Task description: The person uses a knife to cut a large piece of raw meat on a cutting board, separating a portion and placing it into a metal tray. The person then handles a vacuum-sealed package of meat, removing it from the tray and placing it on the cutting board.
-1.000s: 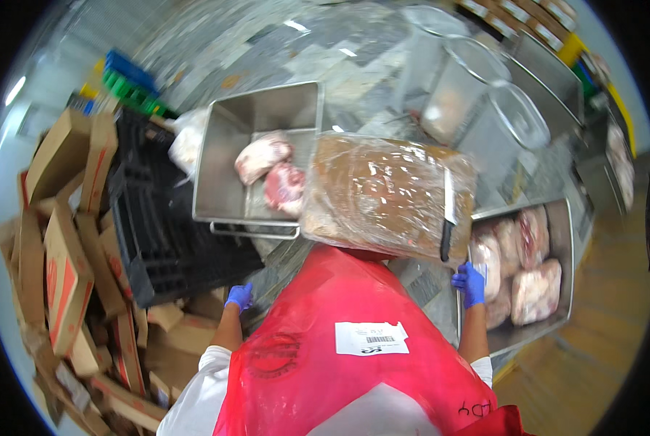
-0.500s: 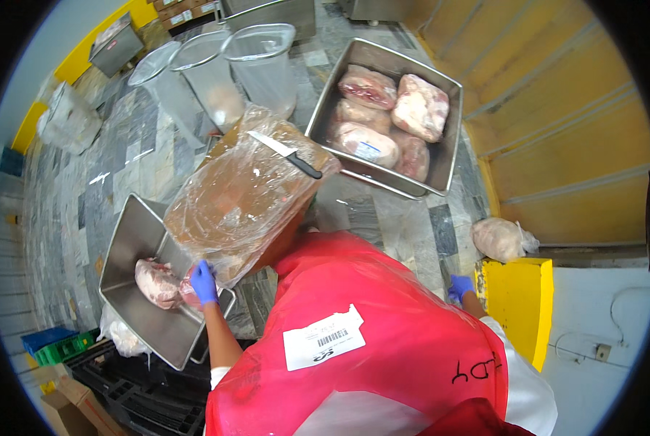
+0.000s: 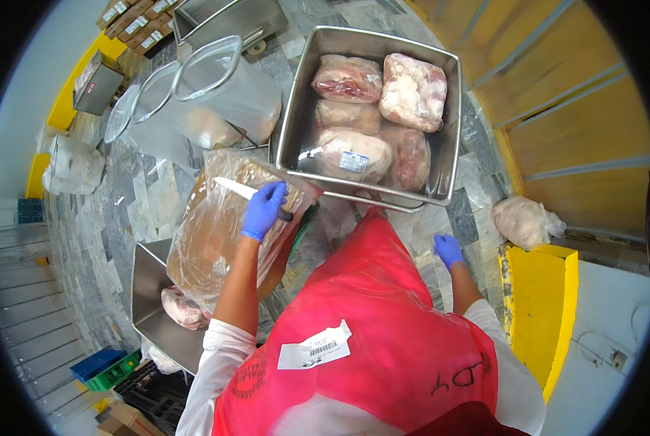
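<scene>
Closed over the black handle of a knife (image 3: 232, 187), my blue-gloved left hand (image 3: 265, 211) is above the right part of a brown board (image 3: 212, 232) wrapped in clear plastic. The white blade points to the far left. My right hand (image 3: 448, 250), also gloved in blue, hangs at the right over the floor with fingers loosely apart and nothing in it. Below the board's left side, a piece of meat (image 3: 182, 309) lies in a metal tub (image 3: 145, 291), partly hidden by the plastic. A larger metal tub (image 3: 452, 156) ahead holds several bagged meat pieces (image 3: 413, 91).
Clear bags on hoops (image 3: 227, 87) stand at the far left, one with meat inside. A yellow metal guard (image 3: 543, 298) rises at the right, with a bagged bundle (image 3: 525, 221) beyond it. Stacked cartons (image 3: 140, 25) and another metal tub (image 3: 234, 25) stand farther back.
My left hand has left the meat in the left tub and moved up and right onto the knife handle. My right hand has moved forward and slightly left. The view has shifted.
</scene>
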`<state>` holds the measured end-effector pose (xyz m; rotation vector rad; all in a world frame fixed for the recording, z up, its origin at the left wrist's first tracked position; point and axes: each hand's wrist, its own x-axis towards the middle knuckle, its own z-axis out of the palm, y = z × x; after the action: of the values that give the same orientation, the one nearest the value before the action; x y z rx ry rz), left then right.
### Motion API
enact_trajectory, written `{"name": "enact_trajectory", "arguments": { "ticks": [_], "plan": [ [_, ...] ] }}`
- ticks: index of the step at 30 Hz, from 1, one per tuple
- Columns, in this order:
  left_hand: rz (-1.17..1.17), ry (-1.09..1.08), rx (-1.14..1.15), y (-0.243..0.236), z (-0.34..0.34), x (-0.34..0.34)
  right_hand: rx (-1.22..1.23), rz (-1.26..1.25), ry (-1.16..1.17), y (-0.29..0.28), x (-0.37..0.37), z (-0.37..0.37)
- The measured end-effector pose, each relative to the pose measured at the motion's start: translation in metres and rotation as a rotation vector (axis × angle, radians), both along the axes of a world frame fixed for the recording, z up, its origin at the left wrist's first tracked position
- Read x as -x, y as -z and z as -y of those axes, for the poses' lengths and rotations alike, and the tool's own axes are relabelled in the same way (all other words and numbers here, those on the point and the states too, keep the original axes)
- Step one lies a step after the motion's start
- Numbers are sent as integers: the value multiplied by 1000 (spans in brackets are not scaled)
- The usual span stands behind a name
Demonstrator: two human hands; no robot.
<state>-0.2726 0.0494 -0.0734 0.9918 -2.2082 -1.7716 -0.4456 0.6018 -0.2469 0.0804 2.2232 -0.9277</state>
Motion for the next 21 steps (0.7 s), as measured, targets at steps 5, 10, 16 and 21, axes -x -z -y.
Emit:
{"name": "enact_trajectory", "arguments": {
  "ticks": [5,10,16,21],
  "plan": [
    [284,169,156,103,-3,72,106,-169,-17,51,125,94],
    [342,-189,-347,133,-9,144,-182,-77,-368,43,217,164],
    [384,-362,-358,213,31,175,-119,32,-383,36,274,232],
    [574,-296,-276,290,59,192,-122,158,-415,89,283,241]
  ]
}}
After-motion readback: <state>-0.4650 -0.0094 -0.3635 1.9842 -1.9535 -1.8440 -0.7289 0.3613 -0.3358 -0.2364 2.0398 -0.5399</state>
